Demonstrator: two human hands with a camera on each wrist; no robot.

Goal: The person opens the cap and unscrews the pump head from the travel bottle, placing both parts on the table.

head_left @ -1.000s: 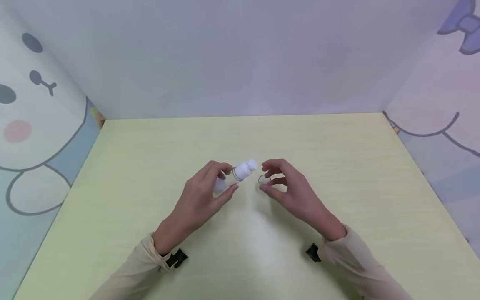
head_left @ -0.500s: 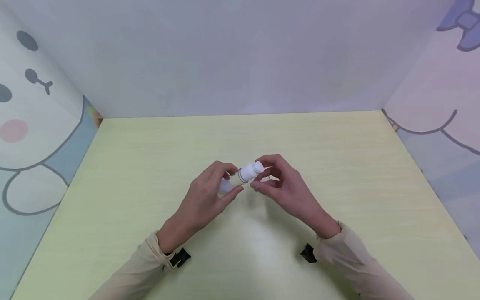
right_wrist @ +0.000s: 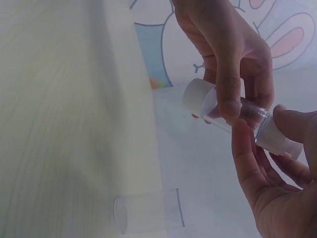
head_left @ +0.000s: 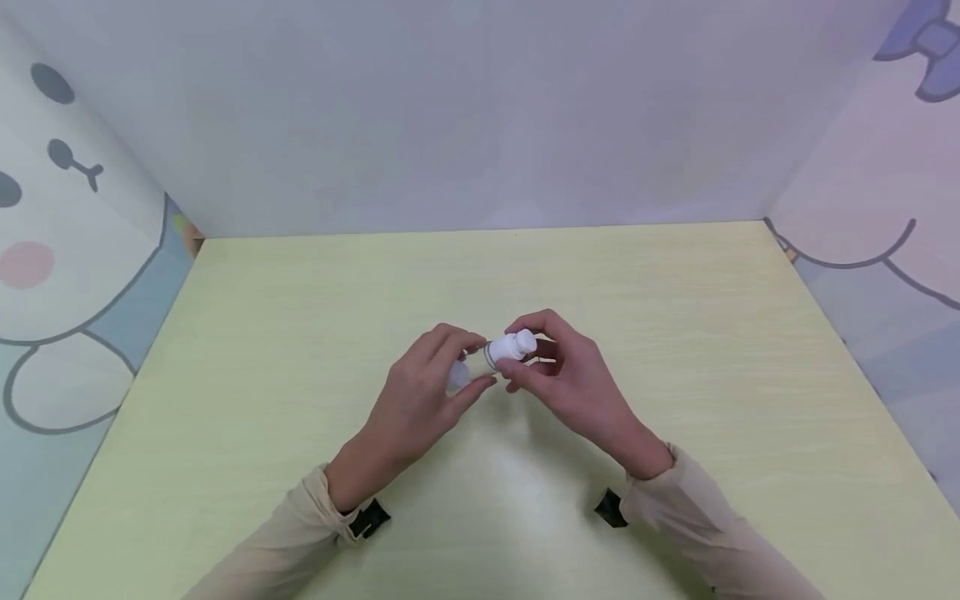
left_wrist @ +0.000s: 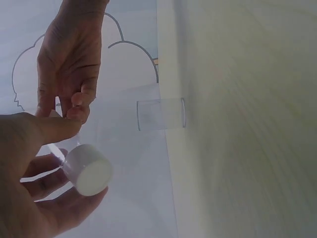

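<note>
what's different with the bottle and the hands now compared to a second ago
The left hand has carried the bottle slightly to the right. The right hand has come left and now pinches its white top, which it wasn't holding before. Unchanged: the left hand's grip, and the bottle's tilted pose.

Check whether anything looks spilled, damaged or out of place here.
Nothing stands out. The bottle tilts, but the left hand and right hand hold it, with no visible damage. The clear cylinder stands upright on the table, and no spill shows.
</note>
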